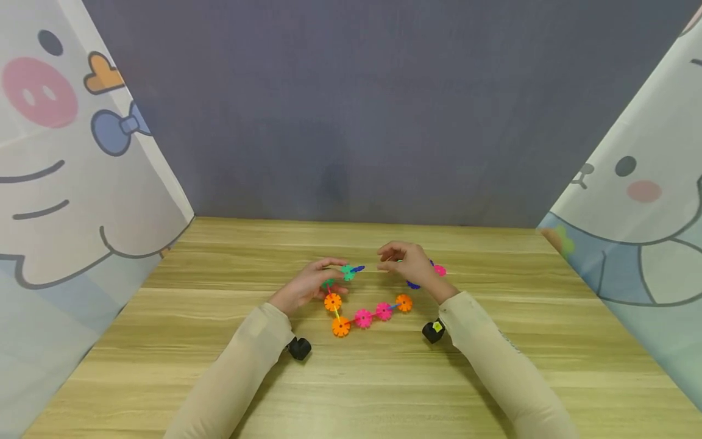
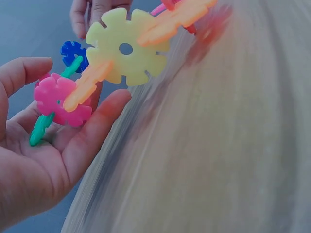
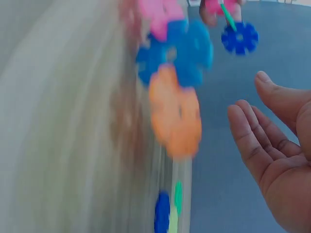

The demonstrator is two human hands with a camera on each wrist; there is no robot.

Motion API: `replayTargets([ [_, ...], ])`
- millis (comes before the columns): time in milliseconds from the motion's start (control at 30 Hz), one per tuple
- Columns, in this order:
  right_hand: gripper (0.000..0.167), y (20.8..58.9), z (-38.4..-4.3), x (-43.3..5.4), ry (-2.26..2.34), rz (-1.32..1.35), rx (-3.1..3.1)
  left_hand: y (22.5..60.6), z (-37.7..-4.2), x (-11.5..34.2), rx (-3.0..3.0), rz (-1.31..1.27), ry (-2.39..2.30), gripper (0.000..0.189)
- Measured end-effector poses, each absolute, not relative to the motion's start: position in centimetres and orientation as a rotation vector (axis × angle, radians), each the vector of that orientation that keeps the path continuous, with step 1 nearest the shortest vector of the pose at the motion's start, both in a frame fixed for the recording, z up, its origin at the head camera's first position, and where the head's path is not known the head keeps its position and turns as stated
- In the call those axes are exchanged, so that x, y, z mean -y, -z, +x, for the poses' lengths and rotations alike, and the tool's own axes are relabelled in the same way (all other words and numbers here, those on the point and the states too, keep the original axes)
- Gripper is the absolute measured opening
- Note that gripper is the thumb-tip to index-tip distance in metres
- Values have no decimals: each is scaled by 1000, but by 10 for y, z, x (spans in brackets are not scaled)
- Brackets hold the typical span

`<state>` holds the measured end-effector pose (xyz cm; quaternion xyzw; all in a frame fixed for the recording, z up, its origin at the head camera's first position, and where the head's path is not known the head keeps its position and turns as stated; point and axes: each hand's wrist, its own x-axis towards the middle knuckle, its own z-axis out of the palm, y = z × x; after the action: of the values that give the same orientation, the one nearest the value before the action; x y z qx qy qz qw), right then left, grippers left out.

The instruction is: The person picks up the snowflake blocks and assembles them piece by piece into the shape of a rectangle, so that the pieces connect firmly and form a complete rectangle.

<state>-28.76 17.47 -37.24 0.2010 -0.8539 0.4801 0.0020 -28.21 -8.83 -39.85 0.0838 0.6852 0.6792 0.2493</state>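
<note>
A chain of slotted, flower-shaped plastic discs bends across the table, with orange and pink discs lying in front of the hands. My left hand holds the chain's far left end, its fingers around a pink disc with green discs joined to it. At that raised tip sits a blue disc, pointing toward the right hand. My right hand hovers across from it, thumb and fingers apart, with nothing between them in the right wrist view. The chain's other end is an orange disc.
Loose discs lie beside and behind the right hand, among them a blue disc and a pink disc. A dark grey panel stands along the back edge of the wooden table. Cartoon-printed sheets flank both sides.
</note>
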Motion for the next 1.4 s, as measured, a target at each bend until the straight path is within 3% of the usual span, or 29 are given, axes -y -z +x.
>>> replayTargets([
  [467, 26, 382, -297, -225, -1385, 572, 2900, 403, -284, 95, -1866, 253, -1872, 49],
  [1000, 41, 387, -298, -250, -1322, 572, 3068, 403, -284, 98, -1876, 263, -1867, 46],
  [1400, 28, 385, -296, -247, -1251, 618, 3124, 405, -285, 95, -1885, 218, -1903, 35],
])
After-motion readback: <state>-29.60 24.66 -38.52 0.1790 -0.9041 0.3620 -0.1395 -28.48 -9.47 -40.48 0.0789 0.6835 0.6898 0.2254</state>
